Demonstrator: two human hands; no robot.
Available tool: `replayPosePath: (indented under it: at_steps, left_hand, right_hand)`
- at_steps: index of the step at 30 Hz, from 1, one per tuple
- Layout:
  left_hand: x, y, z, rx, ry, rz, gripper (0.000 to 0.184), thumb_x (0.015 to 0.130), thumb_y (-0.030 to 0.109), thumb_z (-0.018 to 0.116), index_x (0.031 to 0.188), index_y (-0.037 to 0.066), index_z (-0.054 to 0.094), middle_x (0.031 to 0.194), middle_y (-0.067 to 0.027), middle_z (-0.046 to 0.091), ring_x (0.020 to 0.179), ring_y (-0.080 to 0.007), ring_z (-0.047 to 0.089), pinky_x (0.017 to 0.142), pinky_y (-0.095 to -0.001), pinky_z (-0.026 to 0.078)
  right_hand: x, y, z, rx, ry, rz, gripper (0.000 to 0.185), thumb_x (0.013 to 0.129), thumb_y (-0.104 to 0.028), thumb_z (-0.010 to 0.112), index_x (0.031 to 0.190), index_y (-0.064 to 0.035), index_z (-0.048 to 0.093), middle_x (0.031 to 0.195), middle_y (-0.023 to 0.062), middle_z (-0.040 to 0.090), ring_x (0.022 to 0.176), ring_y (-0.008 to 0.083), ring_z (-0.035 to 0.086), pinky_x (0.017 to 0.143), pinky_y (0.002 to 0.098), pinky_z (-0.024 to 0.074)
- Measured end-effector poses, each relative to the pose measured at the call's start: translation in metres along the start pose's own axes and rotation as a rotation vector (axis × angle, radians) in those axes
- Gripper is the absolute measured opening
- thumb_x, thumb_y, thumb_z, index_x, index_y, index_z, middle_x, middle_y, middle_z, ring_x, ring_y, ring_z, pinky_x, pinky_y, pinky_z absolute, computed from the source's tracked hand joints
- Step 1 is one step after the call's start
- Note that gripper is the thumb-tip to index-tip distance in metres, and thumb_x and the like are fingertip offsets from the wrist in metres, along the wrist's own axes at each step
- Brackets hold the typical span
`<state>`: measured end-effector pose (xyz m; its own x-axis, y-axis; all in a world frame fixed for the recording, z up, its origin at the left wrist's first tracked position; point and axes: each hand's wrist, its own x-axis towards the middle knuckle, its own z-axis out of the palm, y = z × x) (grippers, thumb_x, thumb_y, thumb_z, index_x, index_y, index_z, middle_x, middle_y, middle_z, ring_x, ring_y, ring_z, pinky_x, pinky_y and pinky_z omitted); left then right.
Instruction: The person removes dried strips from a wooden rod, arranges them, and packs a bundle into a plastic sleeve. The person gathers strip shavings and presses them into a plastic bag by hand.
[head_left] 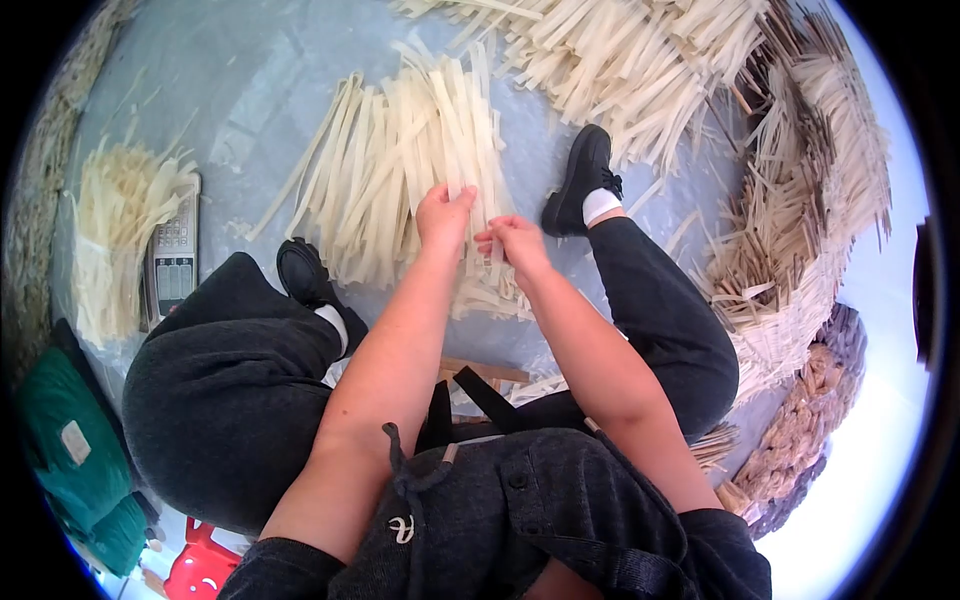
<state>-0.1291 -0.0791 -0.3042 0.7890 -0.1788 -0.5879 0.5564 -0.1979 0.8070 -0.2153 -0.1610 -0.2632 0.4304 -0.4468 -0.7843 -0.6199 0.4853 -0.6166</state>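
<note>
A loose pile of pale, flat, dry strips (400, 150) lies on the floor between my feet, fanned out away from me. My left hand (445, 217) is closed at the near right side of this pile, its thumb over the strips. Just to the right, my right hand (514, 243) has its fingers bent and pinched together at the strips' near ends. Those fingertips are slightly blurred, and whatever they hold is too small to make out. Short loose strips (490, 298) lie below both hands.
At left, a bundle of strips (112, 250) stands beside a keypad scale (176, 250). Larger strip heaps (640, 70) fill the upper right, with brown-edged stacks (790, 200) along the right. My black shoes (583, 180) flank the pile. A red object (200, 567) sits lower left.
</note>
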Motion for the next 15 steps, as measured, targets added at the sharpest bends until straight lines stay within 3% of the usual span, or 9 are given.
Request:
replayPosePath:
  at_steps: [1, 2, 4, 5, 7, 8, 10, 11, 15]
  left_hand:
    - [-0.001, -0.003, 0.003, 0.122, 0.242, 0.170, 0.028, 0.086, 0.021, 0.070, 0.107, 0.004, 0.069, 0.097, -0.0098, 0.072, 0.084, -0.0246, 0.066, 0.080, -0.0383, 0.052]
    - [-0.003, -0.007, 0.003, 0.119, 0.240, 0.168, 0.028, 0.086, 0.021, 0.070, 0.107, 0.004, 0.069, 0.097, -0.0098, 0.072, 0.084, -0.0246, 0.066, 0.080, -0.0383, 0.052]
    - [-0.018, 0.011, -0.003, 0.687, 0.639, 0.585, 0.032, 0.088, 0.031, 0.067, 0.106, 0.005, 0.070, 0.096, -0.0133, 0.071, 0.086, -0.0306, 0.066, 0.083, -0.0406, 0.050]
    - [-0.020, 0.018, -0.005, 0.685, 0.636, 0.586, 0.032, 0.088, 0.031, 0.067, 0.106, 0.005, 0.070, 0.096, -0.0133, 0.071, 0.086, -0.0306, 0.066, 0.083, -0.0406, 0.050]
    - [-0.023, 0.026, -0.011, 0.374, -0.034, 0.383, 0.035, 0.089, 0.037, 0.064, 0.105, 0.006, 0.070, 0.091, -0.0142, 0.070, 0.085, -0.0310, 0.066, 0.081, -0.0386, 0.050]
    - [-0.027, 0.030, -0.010, 0.375, -0.034, 0.385, 0.035, 0.089, 0.037, 0.064, 0.105, 0.006, 0.070, 0.091, -0.0142, 0.070, 0.085, -0.0310, 0.066, 0.081, -0.0386, 0.050]
    - [-0.034, 0.033, -0.003, 0.305, -0.417, 0.143, 0.036, 0.090, 0.037, 0.063, 0.104, 0.004, 0.070, 0.086, -0.0123, 0.068, 0.081, -0.0249, 0.065, 0.077, -0.0367, 0.050]
    - [-0.023, 0.022, 0.003, 0.220, -0.546, -0.012, 0.035, 0.096, 0.038, 0.060, 0.102, 0.006, 0.071, 0.083, -0.0034, 0.068, 0.079, -0.0132, 0.062, 0.075, -0.0282, 0.049]
    - [-0.032, 0.035, -0.002, 0.052, -0.616, -0.068, 0.033, 0.097, 0.035, 0.060, 0.105, 0.005, 0.071, 0.084, -0.0012, 0.068, 0.079, -0.0111, 0.061, 0.072, -0.0256, 0.048]
  right_hand:
    - [-0.004, -0.002, -0.001, -0.003, 0.000, 0.002, 0.015, 0.096, -0.016, 0.056, 0.101, -0.0015, 0.058, 0.096, 0.0136, 0.071, 0.072, 0.0184, 0.066, 0.069, 0.0319, 0.0532]
    - [-0.008, -0.005, -0.004, 0.037, 0.006, -0.070, 0.015, 0.097, -0.015, 0.055, 0.105, -0.0024, 0.054, 0.100, 0.0146, 0.070, 0.078, 0.0183, 0.066, 0.073, 0.0319, 0.0523]
    - [-0.014, -0.015, -0.008, 0.080, 0.019, -0.148, 0.016, 0.097, -0.015, 0.054, 0.108, -0.0032, 0.050, 0.104, 0.0157, 0.070, 0.084, 0.0182, 0.066, 0.076, 0.0319, 0.0515]
    - [-0.017, -0.020, -0.010, 0.143, -0.008, -0.186, 0.016, 0.097, -0.016, 0.056, 0.107, -0.0041, 0.053, 0.108, 0.0135, 0.069, 0.087, 0.0166, 0.064, 0.079, 0.0309, 0.0499]
    - [-0.013, -0.021, -0.015, 0.208, -0.037, -0.224, 0.015, 0.097, -0.017, 0.058, 0.106, -0.0049, 0.055, 0.112, 0.0114, 0.069, 0.090, 0.0150, 0.063, 0.082, 0.0298, 0.0484]
    - [-0.007, -0.019, -0.019, 0.213, -0.056, -0.267, 0.016, 0.097, -0.018, 0.060, 0.105, -0.0053, 0.059, 0.111, 0.0087, 0.069, 0.090, 0.0136, 0.063, 0.082, 0.0290, 0.0483]
    - [-0.010, -0.027, -0.019, 0.218, -0.074, -0.316, 0.017, 0.096, -0.019, 0.062, 0.105, -0.0058, 0.062, 0.111, 0.0060, 0.069, 0.089, 0.0123, 0.063, 0.082, 0.0282, 0.0483]
    - [-0.013, -0.029, -0.021, 0.276, -0.060, -0.285, 0.016, 0.095, -0.020, 0.064, 0.104, -0.0071, 0.066, 0.108, 0.0040, 0.070, 0.089, 0.0111, 0.062, 0.081, 0.0271, 0.0478]
    - [-0.019, -0.036, -0.034, 0.176, -0.020, -0.225, 0.018, 0.092, -0.019, 0.067, 0.104, -0.0067, 0.070, 0.097, 0.0000, 0.069, 0.086, 0.0086, 0.060, 0.078, 0.0243, 0.0471]
